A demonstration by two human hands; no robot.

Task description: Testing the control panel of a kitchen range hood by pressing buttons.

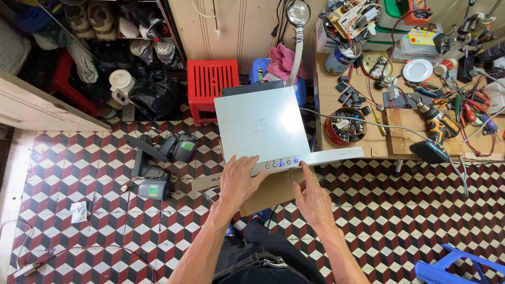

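Left hand (239, 181) fingers spread flat on silver device's (261, 126) front edge, right hand (311, 199) forefinger extended beside five buttons (281, 164), cluttered counter (368, 142) close right, tiled floor (94, 221) open left.

floor right of hands (315, 202) – open | left – cardboard box (210, 182) | ahead – silver device (261, 126)

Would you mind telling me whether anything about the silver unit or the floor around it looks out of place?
The flat silver metal unit sits tilted, its far end on a red plastic stool, its front over a cardboard box, steadied by the left hand and right hand. A crumpled white scrap lies on the tiled floor.
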